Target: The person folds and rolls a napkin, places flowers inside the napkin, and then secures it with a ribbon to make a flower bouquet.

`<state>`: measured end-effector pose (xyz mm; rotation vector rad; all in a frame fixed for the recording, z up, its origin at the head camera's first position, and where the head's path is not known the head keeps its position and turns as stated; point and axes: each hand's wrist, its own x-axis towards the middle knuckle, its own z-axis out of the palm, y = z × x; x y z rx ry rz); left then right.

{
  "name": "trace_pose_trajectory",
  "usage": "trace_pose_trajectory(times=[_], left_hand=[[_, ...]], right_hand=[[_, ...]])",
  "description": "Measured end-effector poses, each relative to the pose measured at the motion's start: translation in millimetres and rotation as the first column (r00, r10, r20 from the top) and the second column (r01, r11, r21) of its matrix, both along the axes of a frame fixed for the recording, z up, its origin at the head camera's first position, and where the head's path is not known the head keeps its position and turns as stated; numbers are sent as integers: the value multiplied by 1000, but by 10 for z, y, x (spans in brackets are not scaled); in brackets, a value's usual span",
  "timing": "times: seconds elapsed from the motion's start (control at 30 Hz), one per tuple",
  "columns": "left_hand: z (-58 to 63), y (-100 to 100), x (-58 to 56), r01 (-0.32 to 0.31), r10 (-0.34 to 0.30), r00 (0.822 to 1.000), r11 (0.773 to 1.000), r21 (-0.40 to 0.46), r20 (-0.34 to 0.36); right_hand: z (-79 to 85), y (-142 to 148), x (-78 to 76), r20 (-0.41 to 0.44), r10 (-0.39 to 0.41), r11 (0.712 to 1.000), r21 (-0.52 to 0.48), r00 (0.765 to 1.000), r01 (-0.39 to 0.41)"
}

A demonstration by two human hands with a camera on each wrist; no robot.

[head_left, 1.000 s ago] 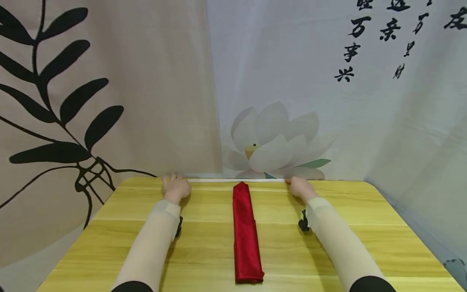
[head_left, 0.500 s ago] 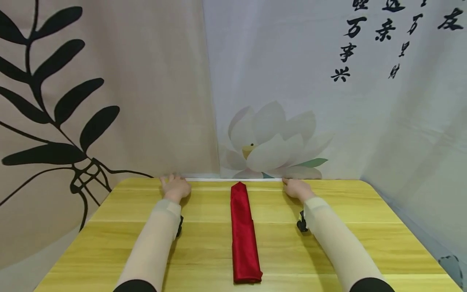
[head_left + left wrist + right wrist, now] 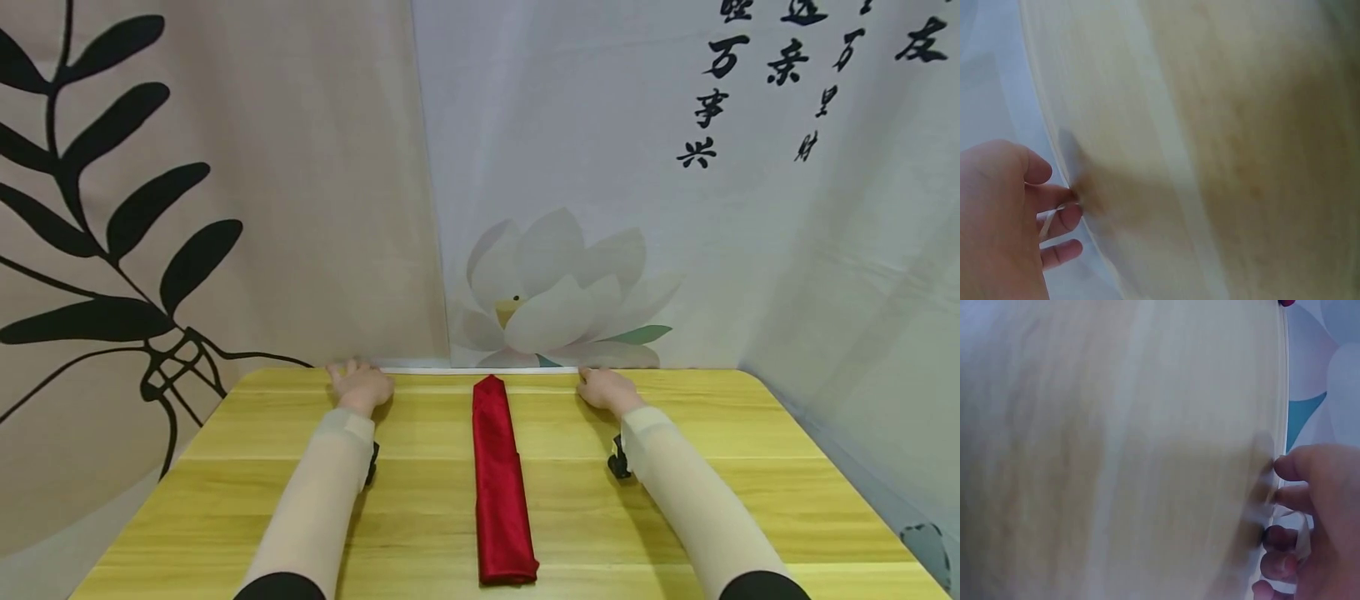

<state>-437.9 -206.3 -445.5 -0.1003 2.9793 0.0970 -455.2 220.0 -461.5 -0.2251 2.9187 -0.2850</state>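
A narrow white strip (image 3: 480,370) runs straight along the table's far edge between my two hands. My left hand (image 3: 362,385) pinches its left end; in the left wrist view a bit of the strip (image 3: 1049,222) trails from the fingertips. At the other end, my right hand (image 3: 609,390) pinches the strip, and a loose piece (image 3: 1303,535) hangs among the curled fingers in the right wrist view. Midway between the arms, a folded red satin cloth (image 3: 502,492) lies lengthwise on the wooden table (image 3: 420,500), its pointed tip close to the strip.
A hanging curtain (image 3: 315,208) with printed leaves, a lotus and characters stands right behind the table's far edge. The table's far corners are rounded. Each wrist wears a small black device, such as the right one (image 3: 618,460).
The head view has shifted slightly, so the background sits a little further left. Both hands stay at the far edge with the strip; the red cloth lies as before.
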Motion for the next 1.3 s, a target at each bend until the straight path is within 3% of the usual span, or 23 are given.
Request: trace_pose_trajectory(times=[0.5, 0.83, 1.2, 1.3], left_hand=[[12, -22, 66, 18, -19, 999, 1000, -16, -45], [-35, -68, 113, 37, -39, 998, 999, -36, -48], [6, -44, 157, 57, -58, 998, 997, -53, -24], [2, -37, 111, 47, -49, 999, 997, -68, -25]], right_hand=[[71, -10, 84, 50, -5, 999, 36, 999, 4], [56, 33, 156, 20, 41, 998, 45, 999, -42], [78, 26, 222, 37, 9, 999, 41, 999, -10], [85, -30, 195, 41, -24, 998, 52, 999, 22]])
